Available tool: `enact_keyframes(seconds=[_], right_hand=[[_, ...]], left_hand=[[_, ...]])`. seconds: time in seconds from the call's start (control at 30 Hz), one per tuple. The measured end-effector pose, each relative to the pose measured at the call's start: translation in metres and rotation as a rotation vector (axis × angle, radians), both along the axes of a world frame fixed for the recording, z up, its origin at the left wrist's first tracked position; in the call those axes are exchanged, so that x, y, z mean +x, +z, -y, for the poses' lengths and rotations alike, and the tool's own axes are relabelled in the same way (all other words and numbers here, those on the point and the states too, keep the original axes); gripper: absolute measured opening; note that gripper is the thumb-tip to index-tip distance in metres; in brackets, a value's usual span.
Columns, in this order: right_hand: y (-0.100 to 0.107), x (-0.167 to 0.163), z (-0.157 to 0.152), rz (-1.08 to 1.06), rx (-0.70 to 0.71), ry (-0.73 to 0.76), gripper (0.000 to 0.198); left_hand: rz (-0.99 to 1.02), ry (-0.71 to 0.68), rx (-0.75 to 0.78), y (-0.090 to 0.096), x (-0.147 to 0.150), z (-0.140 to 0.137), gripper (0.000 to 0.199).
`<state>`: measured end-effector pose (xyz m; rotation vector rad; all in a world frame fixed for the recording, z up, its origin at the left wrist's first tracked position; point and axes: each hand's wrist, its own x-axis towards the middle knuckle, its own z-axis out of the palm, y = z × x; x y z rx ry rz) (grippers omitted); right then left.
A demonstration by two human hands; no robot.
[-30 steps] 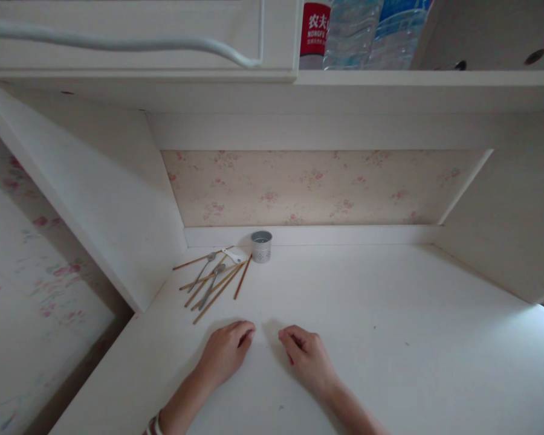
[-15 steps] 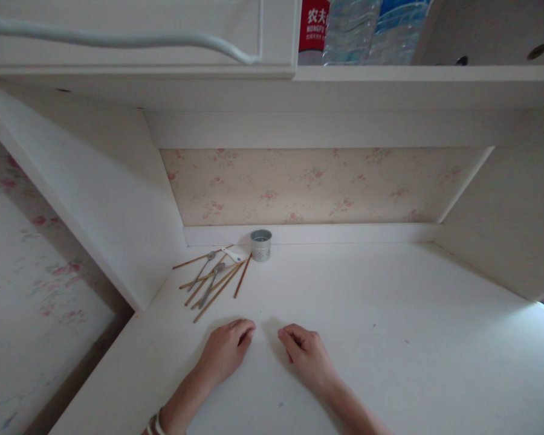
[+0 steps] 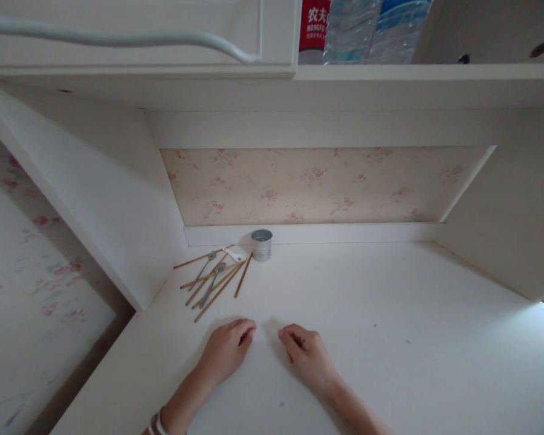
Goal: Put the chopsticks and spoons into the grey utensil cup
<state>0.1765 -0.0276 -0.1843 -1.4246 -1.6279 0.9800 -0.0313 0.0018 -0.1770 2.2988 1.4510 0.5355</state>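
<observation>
My left hand (image 3: 226, 349) rests on the white tabletop with its fingers curled in, and nothing shows in its grip. To its right, a small gap away, my right hand (image 3: 310, 351) lies on its side, loosely closed and apparently holding nothing. Beyond the left hand is a loose pile of several wooden chopsticks (image 3: 220, 292). Two metal spoons (image 3: 219, 267) lie among them. A white ceramic spoon (image 3: 233, 255) sits at the far end of the pile. Beside it stands an upright metal holder (image 3: 262, 248) with small holes in its wall. Neither hand touches these things.
The white desk (image 3: 344, 290) is boxed in by a left side panel (image 3: 104, 193), a right panel (image 3: 512, 205) and a low back ledge (image 3: 344, 233). Overhead runs a shelf (image 3: 390, 74) with plastic water bottles (image 3: 351, 33). A few specks dot the desktop.
</observation>
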Motion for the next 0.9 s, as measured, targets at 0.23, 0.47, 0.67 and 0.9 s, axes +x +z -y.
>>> enact_keyframes(seconds=[0.23,0.47,0.67,0.9], right_hand=[[-0.0043,-0.0002,-0.0015,0.006,0.002,-0.005,0.040],[-0.0070,0.0006,-0.0015,0.014,0.014,-0.002,0.040],[-0.0060,0.0009,-0.0006,0.013,0.002,-0.001,0.040],[-0.0054,0.0006,-0.0004,0.015,-0.006,-0.004,0.040]], left_hand=[[-0.002,0.001,0.001,-0.0025,-0.0009,-0.0009,0.023],[-0.007,-0.003,0.001,-0.0019,-0.0011,-0.0004,0.022],[-0.008,-0.003,0.001,-0.0033,-0.0016,-0.0010,0.023],[-0.004,-0.003,-0.001,-0.0044,-0.0018,-0.0010,0.023]])
